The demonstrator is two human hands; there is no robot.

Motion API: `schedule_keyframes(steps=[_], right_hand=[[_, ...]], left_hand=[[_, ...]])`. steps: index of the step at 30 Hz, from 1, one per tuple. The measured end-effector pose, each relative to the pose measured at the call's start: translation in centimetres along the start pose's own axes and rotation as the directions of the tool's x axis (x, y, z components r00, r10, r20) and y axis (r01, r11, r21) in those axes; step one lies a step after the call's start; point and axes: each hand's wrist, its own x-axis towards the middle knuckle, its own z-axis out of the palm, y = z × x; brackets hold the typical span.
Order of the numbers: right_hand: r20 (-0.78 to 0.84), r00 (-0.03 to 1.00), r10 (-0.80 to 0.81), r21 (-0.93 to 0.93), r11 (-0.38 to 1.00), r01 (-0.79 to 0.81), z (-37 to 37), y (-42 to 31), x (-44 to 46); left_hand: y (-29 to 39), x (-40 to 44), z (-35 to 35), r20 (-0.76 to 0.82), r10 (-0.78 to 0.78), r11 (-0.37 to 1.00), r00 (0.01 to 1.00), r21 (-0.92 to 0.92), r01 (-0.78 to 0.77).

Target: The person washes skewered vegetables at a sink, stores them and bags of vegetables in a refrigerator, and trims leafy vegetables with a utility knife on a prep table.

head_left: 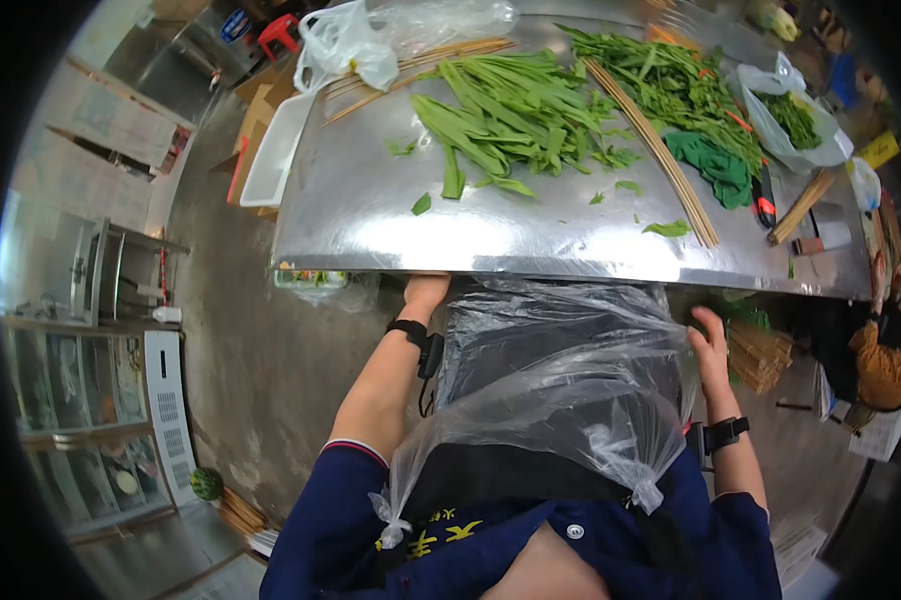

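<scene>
My left hand (429,287) reaches beneath the front edge of the metal table (341,225); its fingers are hidden there. Beside the right edge of the clear plastic apron (561,350), my right hand (710,352) is raised below the table edge, fingers slightly bent and apart, with nothing visible in it. Long cut green leaves (516,115) lie in a pile on the table. Thin bamboo skewers (656,155) rest to the right of them, next to leafy greens (661,85). Under the table, a bundle of sticks (759,352) stands close to my right hand.
A green cloth (713,168), a black-and-red tool handle (765,205), a short skewer bundle (803,205) and a plastic bag of greens (796,125) lie on the right. A white tray (271,150) flanks the table's left side. Another person (883,365) is at far right.
</scene>
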Motion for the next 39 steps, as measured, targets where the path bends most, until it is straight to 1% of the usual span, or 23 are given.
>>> schedule_keyframes(steps=[1,2,3,5,7,9,11,12,13,14,15,16,17,18,20,21,25,28,31,32,34,37,39], right_hand=[[0.133,0.914,-0.383,-0.25,0.88,0.405,0.9,-2.2,-0.7],[0.287,0.892,-0.349,-0.254,0.87,0.423,1.7,-2.6,-0.7],[0.436,0.845,-0.31,-0.255,0.858,0.447,2.2,-2.9,-0.4],[0.558,0.718,-0.416,-0.377,0.643,0.666,3.8,-3.7,0.5],[0.486,0.789,-0.375,-0.336,0.754,0.565,4.5,0.3,3.9],[0.334,0.94,-0.072,-0.562,0.785,0.26,4.3,5.0,7.9],[0.324,0.946,-0.003,-0.525,0.831,0.182,4.8,7.0,10.3],[0.262,0.959,-0.104,-0.365,0.909,0.199,5.5,10.0,11.6],[0.24,0.913,0.33,-0.145,0.942,-0.302,4.4,7.6,11.2],[0.268,0.93,0.251,-0.171,0.963,-0.21,3.7,9.8,12.0],[0.114,0.993,0.018,-0.372,0.928,0.026,3.4,13.2,12.8],[0.08,0.958,0.275,-0.201,0.946,-0.255,1.5,4.9,10.6],[0.11,0.98,0.163,-0.34,0.933,-0.117,0.2,6.4,10.9],[0.123,0.979,-0.163,-0.646,0.736,0.204,-0.9,11.1,11.0],[0.025,0.996,-0.091,-0.413,0.906,0.093,-3.6,15.9,10.8],[0.038,0.992,0.124,-0.137,0.984,-0.118,-4.7,12.7,9.8],[0.163,0.956,0.245,0.001,0.969,-0.248,-8.2,11.4,8.1],[0.194,0.948,0.251,-0.205,0.956,-0.211,-9.4,5.5,7.5],[0.113,0.993,0.024,-0.118,0.993,-0.011,-10.4,5.7,7.2],[0.11,0.991,0.074,-0.195,0.979,-0.052,-10.7,2.8,6.8],[0.029,0.999,0.042,-0.33,0.944,-0.03,-11.1,0.0,5.9],[0.004,0.994,0.113,-0.252,0.962,-0.108,-12.6,-2.7,4.6],[-0.04,0.999,0.014,-0.161,0.987,-0.02,-12.7,-4.7,4.9]], left_hand=[[-0.7,1.1,1.7,0.014,0.019,1.0,1.0,0.017,-0.02],[-2.1,3.4,4.6,-0.293,0.26,0.964,0.92,0.135,-0.23],[-2.6,5.0,6.3,-0.538,0.482,0.876,0.691,0.293,-0.382],[-0.3,6.0,5.1,-0.365,0.354,0.935,0.861,0.136,-0.327],[1.1,5.6,3.8,-0.163,0.176,0.984,0.971,0.034,-0.173],[1.5,4.5,2.8,-0.05,0.055,0.998,0.997,-0.021,-0.056],[1.0,3.3,2.2,0.012,-0.065,0.994,0.998,-0.085,0.066],[0.0,2.2,1.8,0.041,-0.13,0.983,0.991,-0.128,0.135],[-0.2,1.9,1.2,0.063,-0.192,0.967,0.979,-0.161,0.2],[-0.8,0.7,0.3,0.094,-0.262,0.939,0.96,-0.207,0.276],[-0.9,-0.2,-0.8,0.122,-0.328,0.903,0.937,-0.25,0.349],[-1.1,-0.9,-2.3,0.149,-0.392,0.861,0.908,-0.286,0.42],[-1.0,-1.5,-3.7,0.173,-0.442,0.821,0.88,-0.317,0.474],[-0.8,-2.7,-5.3,0.206,-0.485,0.786,0.85,-0.323,0.527],[-1.2,-5.0,-8.3,0.277,-0.49,0.788,0.827,-0.265,0.555],[-1.1,-6.4,-10.0,0.368,-0.47,0.806,0.802,-0.192,0.56],[7.1,-8.8,-16.6,0.335,-0.294,0.768,0.895,-0.475,0.43],[10.7,-3.8,-18.7,0.051,-0.225,0.72,0.973,-0.664,0.201],[11.8,4.8,-19.4,-0.223,-0.202,0.689,0.954,-0.724,-0.024],[11.5,8.4,-18.9,-0.269,-0.207,0.655,0.941,-0.752,-0.071],[9.0,16.3,-18.9,-0.218,-0.216,0.853,0.952,-0.516,0.076],[12.6,17.5,-19.7,-0.164,-0.207,0.839,0.965,-0.537,0.089],[12.4,18.7,-19.7,-0.114,-0.235,0.859,0.965,-0.488,0.152]])
